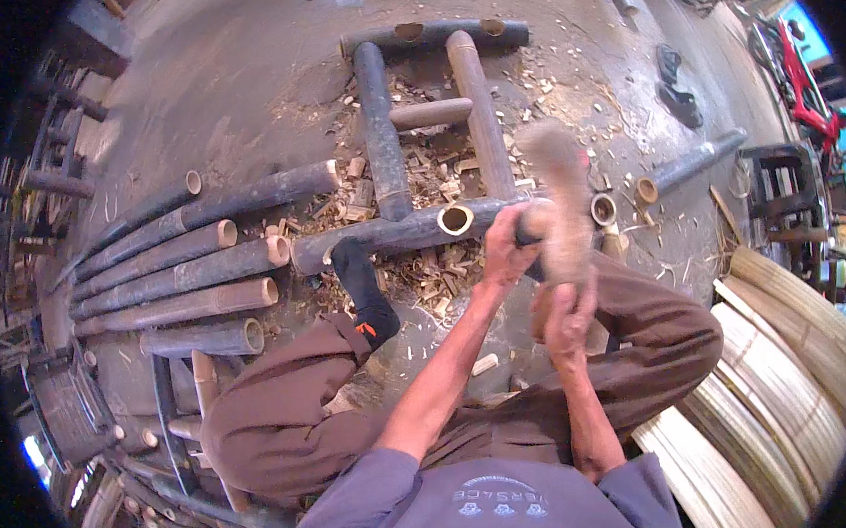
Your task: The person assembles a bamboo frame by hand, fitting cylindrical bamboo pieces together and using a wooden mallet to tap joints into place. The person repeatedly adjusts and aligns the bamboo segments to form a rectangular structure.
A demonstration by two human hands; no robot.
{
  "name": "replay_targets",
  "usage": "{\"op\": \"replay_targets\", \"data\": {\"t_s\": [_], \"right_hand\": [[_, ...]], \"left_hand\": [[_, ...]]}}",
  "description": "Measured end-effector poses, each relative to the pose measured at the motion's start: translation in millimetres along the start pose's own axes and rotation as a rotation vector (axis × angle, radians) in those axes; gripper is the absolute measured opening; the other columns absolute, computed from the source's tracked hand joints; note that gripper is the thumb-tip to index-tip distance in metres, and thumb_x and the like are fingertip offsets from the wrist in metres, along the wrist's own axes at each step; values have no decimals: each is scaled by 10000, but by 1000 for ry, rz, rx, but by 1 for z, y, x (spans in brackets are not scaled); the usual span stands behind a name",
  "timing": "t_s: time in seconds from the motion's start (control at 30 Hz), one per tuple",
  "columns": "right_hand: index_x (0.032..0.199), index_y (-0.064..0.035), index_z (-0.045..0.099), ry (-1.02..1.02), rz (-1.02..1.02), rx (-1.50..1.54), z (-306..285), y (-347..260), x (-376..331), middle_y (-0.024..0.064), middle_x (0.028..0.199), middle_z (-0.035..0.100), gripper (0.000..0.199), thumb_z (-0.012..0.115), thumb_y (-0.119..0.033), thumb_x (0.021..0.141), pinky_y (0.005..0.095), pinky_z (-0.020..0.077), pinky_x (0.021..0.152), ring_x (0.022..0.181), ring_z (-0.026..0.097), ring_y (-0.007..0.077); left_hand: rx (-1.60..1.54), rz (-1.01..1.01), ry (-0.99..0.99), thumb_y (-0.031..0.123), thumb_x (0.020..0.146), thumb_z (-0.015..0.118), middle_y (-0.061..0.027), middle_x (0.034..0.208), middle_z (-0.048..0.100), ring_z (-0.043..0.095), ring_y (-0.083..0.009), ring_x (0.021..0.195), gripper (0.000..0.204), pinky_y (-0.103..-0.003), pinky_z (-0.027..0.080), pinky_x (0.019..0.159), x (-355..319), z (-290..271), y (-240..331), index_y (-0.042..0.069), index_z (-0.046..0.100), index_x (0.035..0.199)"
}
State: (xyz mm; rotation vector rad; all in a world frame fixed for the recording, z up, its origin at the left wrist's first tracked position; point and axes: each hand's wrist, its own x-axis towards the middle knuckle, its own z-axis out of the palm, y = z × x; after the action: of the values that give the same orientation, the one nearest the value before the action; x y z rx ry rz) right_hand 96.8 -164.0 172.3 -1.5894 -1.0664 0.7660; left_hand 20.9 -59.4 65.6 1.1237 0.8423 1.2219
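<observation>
My left hand (508, 247) is closed around a short dark piece with a pale round end (538, 216), above a dark bamboo pole (401, 231); whether it is a tool handle cannot be told. In my right hand (566, 325) is a wooden mallet (566, 190), smeared by motion and partly covering that piece. The pole has a round hole (455, 220) cut in its upper side, left of my left hand. It belongs to a bamboo frame with two uprights, a short rung (431, 113) and a far crosspiece (442, 34). My black-socked foot (364, 285) rests against the pole.
Several cut bamboo poles (203, 212) lie at the left. Wood chips (436, 175) litter the floor around the frame. Split bamboo panels (767, 383) are stacked at the right. Sandals (678, 86), a loose bamboo length (701, 161) and a red motorbike (808, 92) stand farther off.
</observation>
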Motion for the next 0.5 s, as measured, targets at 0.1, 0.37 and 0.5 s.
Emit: {"op": "replay_targets", "data": {"t_s": [0.1, 0.37, 0.5], "right_hand": [[1262, -11, 421, 207, 243, 169, -17, 12, 13, 73, 784, 565, 533, 507, -460, 986, 308, 479, 560, 617, 560, 163], [1141, -29, 433, 449, 360, 478, 16, 62, 18, 59, 696, 523, 528, 479, -530, 978, 312, 457, 481, 524, 529, 163], [1036, -64, 452, 247, 537, 162, 28, 62, 26, 64, 669, 527, 476, 521, -529, 960, 319, 461, 432, 471, 524, 171]], "left_hand": [[622, 286, -44, 150, 546, 864, -125, 987, 525, 521, -364, 950, 632, -463, 439, 833, 19, 0, -17, 118, 555, 1097], [857, 203, -35, 166, 538, 861, -105, 948, 516, 529, -338, 917, 582, -459, 435, 757, 46, -31, -57, 120, 575, 1043], [804, 115, -33, 153, 595, 835, -115, 938, 573, 564, -347, 926, 517, -457, 431, 753, 50, -38, -61, 119, 576, 1041]]}}
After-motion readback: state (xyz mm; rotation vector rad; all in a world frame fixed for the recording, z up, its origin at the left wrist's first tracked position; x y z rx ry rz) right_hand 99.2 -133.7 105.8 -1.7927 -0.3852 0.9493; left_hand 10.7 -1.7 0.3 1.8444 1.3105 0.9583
